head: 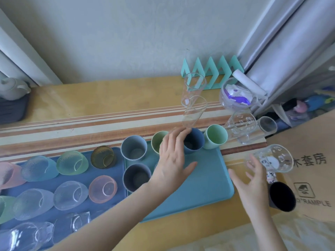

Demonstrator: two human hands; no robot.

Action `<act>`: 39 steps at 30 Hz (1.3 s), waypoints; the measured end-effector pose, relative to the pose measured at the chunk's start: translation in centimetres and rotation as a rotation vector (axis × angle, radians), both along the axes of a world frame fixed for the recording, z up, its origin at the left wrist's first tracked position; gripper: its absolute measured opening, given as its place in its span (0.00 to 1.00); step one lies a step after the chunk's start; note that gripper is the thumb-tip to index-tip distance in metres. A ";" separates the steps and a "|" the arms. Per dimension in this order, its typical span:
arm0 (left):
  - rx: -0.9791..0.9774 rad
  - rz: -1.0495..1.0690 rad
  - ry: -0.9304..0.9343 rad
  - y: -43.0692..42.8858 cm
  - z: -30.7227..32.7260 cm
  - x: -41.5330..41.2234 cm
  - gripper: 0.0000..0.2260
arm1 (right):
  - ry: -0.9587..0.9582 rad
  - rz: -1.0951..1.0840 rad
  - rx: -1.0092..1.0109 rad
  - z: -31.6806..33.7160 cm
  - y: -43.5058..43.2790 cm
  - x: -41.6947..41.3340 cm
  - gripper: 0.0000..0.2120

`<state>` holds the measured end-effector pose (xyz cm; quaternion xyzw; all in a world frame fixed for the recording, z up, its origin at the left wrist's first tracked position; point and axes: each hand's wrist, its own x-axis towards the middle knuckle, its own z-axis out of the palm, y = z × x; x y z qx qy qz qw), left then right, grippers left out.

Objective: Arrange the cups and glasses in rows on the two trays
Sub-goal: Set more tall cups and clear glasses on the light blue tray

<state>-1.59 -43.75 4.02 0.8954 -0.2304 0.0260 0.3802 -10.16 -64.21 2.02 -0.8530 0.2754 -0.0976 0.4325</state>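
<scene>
Right hand [251,180] beside printed glass [272,158], fingers spread

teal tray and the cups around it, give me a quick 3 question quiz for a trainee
1. True or false: the left hand is over the teal tray, fingertips at the dark blue cup.
2. Which item is off both trays? A) the amber glass B) the black cup C) the pink glass
3. Fill in: the clear printed glass sits at the fingers of the ____ hand.

Key: 1 true; 2 B, the black cup stands right of the teal tray by the cardboard box; 3 right.
</scene>
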 end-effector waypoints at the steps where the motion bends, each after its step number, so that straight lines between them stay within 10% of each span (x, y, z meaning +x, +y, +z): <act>1: 0.024 -0.042 -0.019 -1.5 0.1 1.0 0.37 | 0.004 -0.011 0.006 0.0 -0.6 0.1 0.32; 12: 0.405 -0.272 0.021 -12.8 -3.5 8.3 0.40 | -0.061 -0.081 0.137 -0.5 -0.4 -2.1 0.26; 24: 0.165 -0.382 -0.029 -18.2 -1.0 9.3 0.38 | -0.060 -0.297 -0.168 1.0 -8.2 -6.4 0.33; 39: 0.273 -0.787 0.043 -23.4 -1.7 3.6 0.51 | 0.247 -0.311 0.051 -3.8 -11.2 -7.8 0.44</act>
